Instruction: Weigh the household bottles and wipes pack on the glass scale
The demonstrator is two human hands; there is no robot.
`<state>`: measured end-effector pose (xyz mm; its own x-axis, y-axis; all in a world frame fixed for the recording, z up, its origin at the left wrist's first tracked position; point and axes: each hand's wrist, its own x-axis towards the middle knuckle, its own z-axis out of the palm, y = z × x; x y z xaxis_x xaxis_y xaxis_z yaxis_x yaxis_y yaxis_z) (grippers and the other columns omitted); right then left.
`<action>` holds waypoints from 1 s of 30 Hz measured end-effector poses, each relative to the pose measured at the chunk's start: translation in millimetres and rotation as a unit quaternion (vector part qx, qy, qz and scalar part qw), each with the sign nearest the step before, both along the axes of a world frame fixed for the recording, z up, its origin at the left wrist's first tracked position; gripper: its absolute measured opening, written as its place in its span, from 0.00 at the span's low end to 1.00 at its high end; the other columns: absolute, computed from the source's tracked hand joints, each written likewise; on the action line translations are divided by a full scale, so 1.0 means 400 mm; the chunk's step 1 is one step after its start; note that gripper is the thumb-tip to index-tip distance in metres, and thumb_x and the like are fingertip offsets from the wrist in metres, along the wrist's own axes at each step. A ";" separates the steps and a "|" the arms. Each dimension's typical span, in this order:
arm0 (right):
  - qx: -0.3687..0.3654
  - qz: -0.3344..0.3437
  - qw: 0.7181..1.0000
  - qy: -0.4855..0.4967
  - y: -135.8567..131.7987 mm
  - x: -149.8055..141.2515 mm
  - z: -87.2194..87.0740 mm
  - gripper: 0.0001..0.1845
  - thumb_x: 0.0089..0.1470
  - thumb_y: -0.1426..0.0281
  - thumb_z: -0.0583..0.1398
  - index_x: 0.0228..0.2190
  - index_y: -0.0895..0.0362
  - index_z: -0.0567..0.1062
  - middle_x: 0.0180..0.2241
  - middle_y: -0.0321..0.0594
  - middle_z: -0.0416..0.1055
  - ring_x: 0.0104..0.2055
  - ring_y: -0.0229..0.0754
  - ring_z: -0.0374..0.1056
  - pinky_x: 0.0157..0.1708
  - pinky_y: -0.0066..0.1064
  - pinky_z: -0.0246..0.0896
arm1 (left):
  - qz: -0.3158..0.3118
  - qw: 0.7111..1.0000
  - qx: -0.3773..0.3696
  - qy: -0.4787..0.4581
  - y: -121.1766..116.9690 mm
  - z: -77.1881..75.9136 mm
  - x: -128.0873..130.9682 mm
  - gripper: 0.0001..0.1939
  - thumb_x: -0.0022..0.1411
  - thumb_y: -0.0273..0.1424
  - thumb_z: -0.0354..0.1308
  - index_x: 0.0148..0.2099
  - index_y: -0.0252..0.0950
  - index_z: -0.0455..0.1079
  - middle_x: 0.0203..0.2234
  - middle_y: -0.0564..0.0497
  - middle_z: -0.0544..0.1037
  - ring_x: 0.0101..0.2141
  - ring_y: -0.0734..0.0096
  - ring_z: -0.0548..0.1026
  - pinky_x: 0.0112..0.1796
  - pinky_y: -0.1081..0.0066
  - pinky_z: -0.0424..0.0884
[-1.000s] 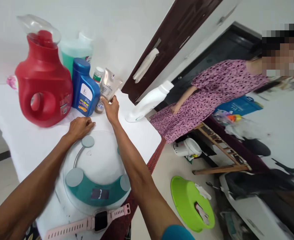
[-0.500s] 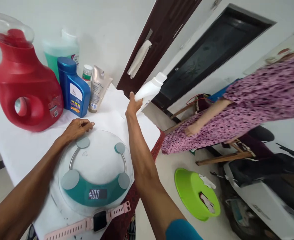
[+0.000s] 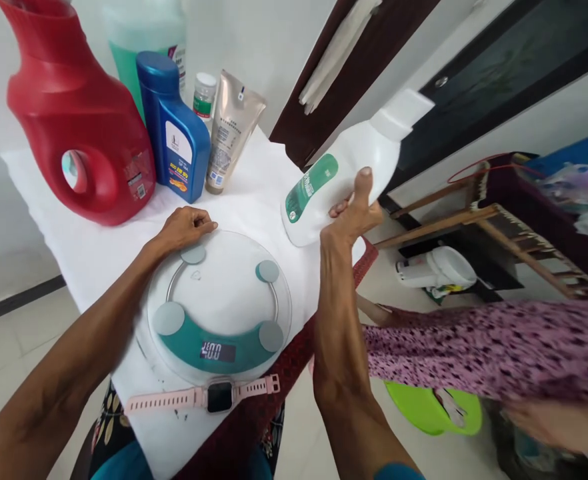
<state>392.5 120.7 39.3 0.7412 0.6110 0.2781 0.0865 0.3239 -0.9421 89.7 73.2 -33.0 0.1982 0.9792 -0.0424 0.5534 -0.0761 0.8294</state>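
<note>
My right hand (image 3: 352,217) grips a white plastic bottle (image 3: 344,173) with a green label, held tilted above the table's right edge. My left hand (image 3: 184,227) rests with curled fingers at the far rim of a round glass scale (image 3: 219,310) with a teal band and a lit display. A pink smartwatch (image 3: 209,397) lies flat in front of the scale. Along the back stand a red detergent jug (image 3: 81,127), a blue bottle (image 3: 174,130), a small white jar (image 3: 205,93) and a beige tube (image 3: 229,130).
A white cloth covers the table (image 3: 64,233). A green liquid jug (image 3: 144,33) stands behind the blue bottle. Another person in a purple patterned dress (image 3: 484,347) bends low at the right. A green basin (image 3: 434,413) and a white kettle (image 3: 439,270) sit on the floor.
My right hand went from the beige tube to the white bottle, grasped it and lifted it toward me. The other person moved from standing at the right to bending low.
</note>
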 end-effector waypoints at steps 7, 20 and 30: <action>0.022 0.113 0.993 -0.018 -0.207 -0.008 0.092 0.32 0.56 0.38 0.65 0.20 0.47 0.61 0.20 0.28 0.50 0.19 0.35 0.50 0.19 0.34 0.51 | -0.002 1.000 0.005 -0.018 -0.001 -0.002 -0.001 0.16 0.62 0.43 0.63 0.28 0.37 0.70 0.22 0.51 0.69 0.28 0.69 0.64 0.31 0.66 0.59; -0.021 0.261 0.964 0.040 -0.522 -0.174 0.115 0.37 0.54 0.38 0.71 0.19 0.50 0.61 0.15 0.21 0.47 0.15 0.29 0.45 0.17 0.27 0.46 | -0.004 0.999 0.026 -0.018 0.010 -0.016 -0.006 0.17 0.61 0.36 0.65 0.24 0.36 0.67 0.21 0.53 0.66 0.28 0.70 0.61 0.33 0.66 0.55; 0.021 0.231 0.973 -0.018 -0.587 -0.237 0.073 0.30 0.61 0.44 0.66 0.21 0.50 0.66 0.16 0.25 0.55 0.17 0.33 0.52 0.20 0.30 0.55 | 0.011 0.996 0.043 -0.078 0.025 -0.051 -0.011 0.16 0.61 0.33 0.66 0.25 0.36 0.66 0.22 0.52 0.64 0.30 0.70 0.61 0.34 0.66 0.58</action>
<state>297.5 -114.3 68.4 0.3793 0.8644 0.3302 -0.0451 0.3737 -0.9264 85.3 83.0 -53.3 0.1740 0.9821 0.0719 0.4209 -0.1402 0.8962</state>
